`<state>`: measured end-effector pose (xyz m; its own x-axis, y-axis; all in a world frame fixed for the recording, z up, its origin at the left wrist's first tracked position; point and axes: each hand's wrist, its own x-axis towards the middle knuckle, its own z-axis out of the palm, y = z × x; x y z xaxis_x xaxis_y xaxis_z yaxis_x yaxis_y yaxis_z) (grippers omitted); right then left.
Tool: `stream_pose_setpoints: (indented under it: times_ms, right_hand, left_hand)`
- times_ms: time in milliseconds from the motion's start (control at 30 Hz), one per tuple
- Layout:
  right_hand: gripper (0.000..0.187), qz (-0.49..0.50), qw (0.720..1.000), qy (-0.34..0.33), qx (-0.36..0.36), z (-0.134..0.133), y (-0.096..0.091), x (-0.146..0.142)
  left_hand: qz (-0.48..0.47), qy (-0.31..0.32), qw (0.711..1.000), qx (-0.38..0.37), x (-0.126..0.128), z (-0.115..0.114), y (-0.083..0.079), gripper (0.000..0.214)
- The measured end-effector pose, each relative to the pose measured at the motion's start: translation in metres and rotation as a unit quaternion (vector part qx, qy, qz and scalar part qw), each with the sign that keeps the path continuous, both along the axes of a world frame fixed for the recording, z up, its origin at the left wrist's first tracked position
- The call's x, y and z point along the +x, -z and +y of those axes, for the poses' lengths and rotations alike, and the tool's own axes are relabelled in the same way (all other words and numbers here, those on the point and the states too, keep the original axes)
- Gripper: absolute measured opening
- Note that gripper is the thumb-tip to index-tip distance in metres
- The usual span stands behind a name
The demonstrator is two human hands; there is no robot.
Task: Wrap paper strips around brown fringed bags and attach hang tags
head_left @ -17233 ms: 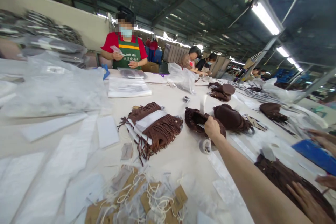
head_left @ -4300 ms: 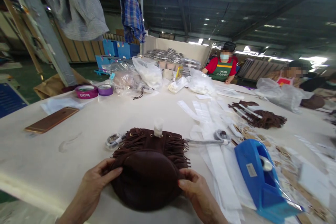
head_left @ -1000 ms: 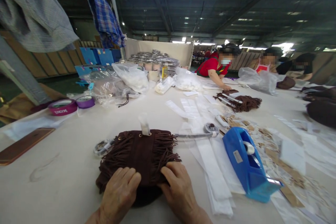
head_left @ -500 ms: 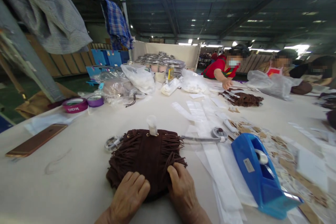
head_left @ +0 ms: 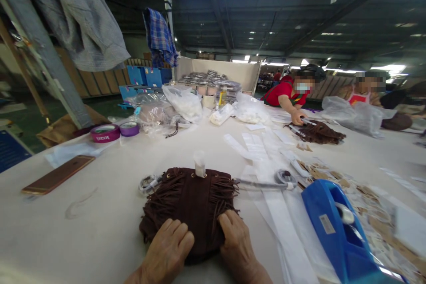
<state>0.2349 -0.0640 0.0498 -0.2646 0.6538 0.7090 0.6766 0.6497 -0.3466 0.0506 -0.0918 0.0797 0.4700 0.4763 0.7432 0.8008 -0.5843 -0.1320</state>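
Observation:
A dark brown fringed suede bag [head_left: 191, 204] lies flat on the white table [head_left: 109, 213] right in front of me. My left hand [head_left: 168, 250] rests on its near edge, fingers curled down onto the suede. Beside it, my right hand [head_left: 236, 246] presses the bag's lower right edge, fingers together. A small wrapped fitting [head_left: 199, 163] stands up at the bag's far edge. Wrapped metal hardware [head_left: 148, 183] sticks out at its left, and a wrapped strap [head_left: 262, 182] runs off to the right.
A blue tape dispenser [head_left: 342, 230] stands at my right over white paper strips [head_left: 276, 204]. A phone [head_left: 56, 179] and tape rolls [head_left: 104, 133] lie at the left. Plastic bags [head_left: 183, 102] crowd the far side. A person in red [head_left: 289, 95] handles another fringed bag [head_left: 317, 132].
Both hands have stayed pressed on the bag's near edge. My view has shifted slightly. The person in red has reached further onto the other fringed bag.

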Motion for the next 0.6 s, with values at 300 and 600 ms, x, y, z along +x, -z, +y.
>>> stream_pose_setpoints:
  times_ms: [300, 600]
  right_hand:
    - [0.027, -0.066, 0.997, -0.003, 0.037, 0.0037, 0.0015, 0.0055]
    - [0.023, -0.082, 0.995, 0.031, 0.049, 0.0017, 0.0003, -0.0010]
  left_hand:
    - [-0.021, -0.025, 0.999, 0.016, 0.0046, 0.0027, -0.0011, 0.032]
    - [-0.004, -0.037, 0.999, 0.037, 0.0078, 0.0024, 0.0029, 0.032]
